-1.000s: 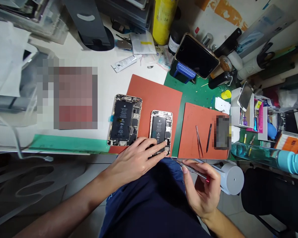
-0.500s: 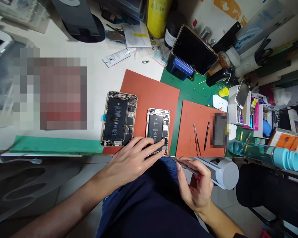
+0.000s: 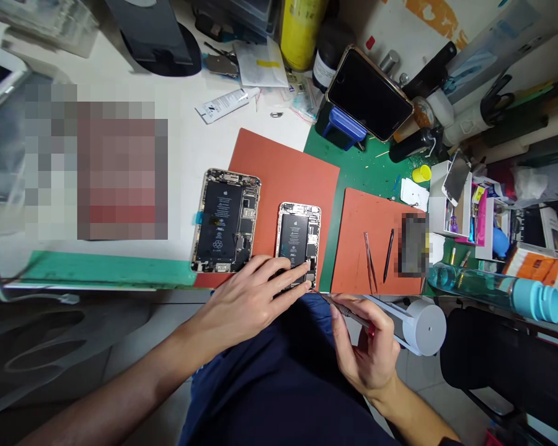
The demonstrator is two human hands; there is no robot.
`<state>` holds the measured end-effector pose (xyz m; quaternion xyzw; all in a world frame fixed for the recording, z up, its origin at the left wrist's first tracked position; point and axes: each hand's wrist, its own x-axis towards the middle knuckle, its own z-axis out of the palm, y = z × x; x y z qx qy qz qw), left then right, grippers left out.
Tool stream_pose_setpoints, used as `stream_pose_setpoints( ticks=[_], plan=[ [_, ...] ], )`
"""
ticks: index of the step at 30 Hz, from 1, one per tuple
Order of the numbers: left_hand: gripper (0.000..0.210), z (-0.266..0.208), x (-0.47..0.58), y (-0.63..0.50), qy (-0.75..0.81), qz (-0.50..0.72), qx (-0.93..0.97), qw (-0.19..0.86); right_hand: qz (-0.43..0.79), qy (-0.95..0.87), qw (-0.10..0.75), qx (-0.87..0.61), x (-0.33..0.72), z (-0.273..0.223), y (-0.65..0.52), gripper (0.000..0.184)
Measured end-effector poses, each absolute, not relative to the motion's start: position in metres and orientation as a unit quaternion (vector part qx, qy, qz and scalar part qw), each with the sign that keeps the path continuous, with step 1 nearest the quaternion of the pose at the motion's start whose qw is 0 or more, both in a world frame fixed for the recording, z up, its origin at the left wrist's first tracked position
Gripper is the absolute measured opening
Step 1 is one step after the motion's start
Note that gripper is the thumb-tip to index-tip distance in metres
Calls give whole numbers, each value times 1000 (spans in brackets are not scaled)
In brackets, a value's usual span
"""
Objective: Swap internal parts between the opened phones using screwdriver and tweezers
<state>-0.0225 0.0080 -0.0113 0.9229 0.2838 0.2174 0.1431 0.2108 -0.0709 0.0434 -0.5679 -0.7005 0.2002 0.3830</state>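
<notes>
A smaller opened phone (image 3: 294, 235), its battery and circuit board bare, lies on a reddish-brown mat (image 3: 286, 164) near the table's front edge. Across its lower part rests my left hand (image 3: 255, 300), fingers stretched out and somewhat apart, touching the phone's lower right. My right hand (image 3: 369, 344) is closed around a slim screwdriver (image 3: 351, 314) with a knurled metal shaft and a red end. The screwdriver's tip points at the phone's bottom edge; whether it touches cannot be made out. Left of the smaller phone lies a larger opened phone (image 3: 225, 220).
Tweezers (image 3: 370, 263) and a black pen-like tool (image 3: 389, 255) lie on a second mat (image 3: 353, 217) to the right. Behind, a phone (image 3: 369, 93) leans on a blue stand. A blue bottle (image 3: 483, 288) lies at the right edge. A glue tube (image 3: 225, 106) lies farther back.
The view has shifted slightly, so the table things sit a little farther right. Both hands keep practically the same pose, with the screwdriver still at the phone's bottom edge.
</notes>
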Motion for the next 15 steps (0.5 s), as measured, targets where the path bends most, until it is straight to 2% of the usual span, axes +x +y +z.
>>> stream_pose_setpoints(
  ticks=[3,8,15],
  plan=[
    [39,-11,-23,7,283,221,922,142,165,-727,353,-566,211,49,-64,70],
    [38,-12,-22,7,287,219,923,135,84,-811,258,-519,213,56,-51,54],
    [41,-13,-23,7,285,216,924,139,49,-843,243,-478,211,61,-42,35]
  ],
)
